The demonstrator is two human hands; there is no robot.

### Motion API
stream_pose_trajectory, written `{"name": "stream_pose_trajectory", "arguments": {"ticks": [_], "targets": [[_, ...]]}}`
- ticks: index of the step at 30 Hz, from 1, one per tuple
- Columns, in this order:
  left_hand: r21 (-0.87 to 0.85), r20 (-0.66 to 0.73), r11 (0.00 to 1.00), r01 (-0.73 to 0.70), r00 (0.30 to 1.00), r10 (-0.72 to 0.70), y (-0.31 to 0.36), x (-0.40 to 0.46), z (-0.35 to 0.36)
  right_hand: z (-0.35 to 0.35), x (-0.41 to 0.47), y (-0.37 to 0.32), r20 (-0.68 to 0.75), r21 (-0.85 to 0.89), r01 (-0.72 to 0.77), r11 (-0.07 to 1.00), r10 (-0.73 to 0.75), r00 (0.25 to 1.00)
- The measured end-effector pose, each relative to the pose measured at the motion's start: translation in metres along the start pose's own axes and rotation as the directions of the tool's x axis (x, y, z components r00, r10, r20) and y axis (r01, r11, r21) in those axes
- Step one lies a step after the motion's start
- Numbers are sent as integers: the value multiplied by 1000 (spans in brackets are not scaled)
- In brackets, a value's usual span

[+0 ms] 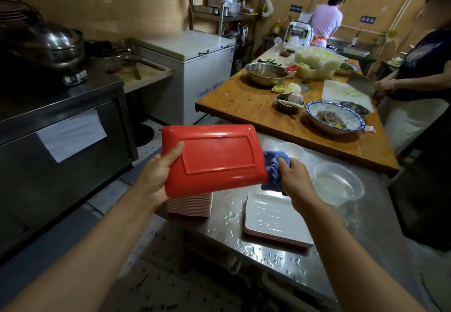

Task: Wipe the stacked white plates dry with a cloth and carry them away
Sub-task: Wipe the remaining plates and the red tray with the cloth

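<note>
My left hand point(158, 172) grips the left edge of a rectangular plate point(217, 158), its red underside turned up toward me. My right hand point(296, 180) holds a bunched blue cloth point(274, 170) against the plate's right edge. Under the held plate stands a tall stack of plates point(192, 203) at the steel table's left corner. A low stack of white-faced plates point(273, 219), wet on top, lies to the right, below my right hand.
The steel table point(244, 246) is spotted with water drops. A clear plastic bowl point(338, 183) and a smaller one point(291, 150) stand beyond. A wooden table point(244, 104) with bowls and vegetables lies behind, where a person chops. A steel counter point(61, 116) and chest freezer point(195, 67) stand left.
</note>
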State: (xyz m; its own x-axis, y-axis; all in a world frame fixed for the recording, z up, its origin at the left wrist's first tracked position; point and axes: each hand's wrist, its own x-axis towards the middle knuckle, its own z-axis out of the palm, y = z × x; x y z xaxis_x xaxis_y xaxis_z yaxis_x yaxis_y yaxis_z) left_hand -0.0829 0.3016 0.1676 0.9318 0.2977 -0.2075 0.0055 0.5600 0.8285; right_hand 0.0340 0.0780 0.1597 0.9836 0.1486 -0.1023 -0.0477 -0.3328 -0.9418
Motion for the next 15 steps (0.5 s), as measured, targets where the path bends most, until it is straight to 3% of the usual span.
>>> {"name": "stream_pose_trajectory", "arguments": {"ticks": [2,3,5,7,11,15], "targets": [[165,-17,979,-121,992,125,13,3,-6,6,-2,5,20,20,5,1000,-5,1000],[338,-39,925,-175,979,200,18,6,-7,9,-3,6,22,21,2,1000,-3,1000],[714,-1,649,-263,926,377,21,16,-10,14,-6,5,37,18,-8,1000,7,999],[888,169,316,-335,875,454,16,27,-13,20,-6,2,62,22,1,1000,-2,998],[896,443,-179,-405,806,392,-5,38,-20,33,-7,-7,87,29,14,999,-17,996],[794,518,-480,-372,828,215,-21,45,-30,44,-4,-6,87,27,10,1000,-12,996]]}}
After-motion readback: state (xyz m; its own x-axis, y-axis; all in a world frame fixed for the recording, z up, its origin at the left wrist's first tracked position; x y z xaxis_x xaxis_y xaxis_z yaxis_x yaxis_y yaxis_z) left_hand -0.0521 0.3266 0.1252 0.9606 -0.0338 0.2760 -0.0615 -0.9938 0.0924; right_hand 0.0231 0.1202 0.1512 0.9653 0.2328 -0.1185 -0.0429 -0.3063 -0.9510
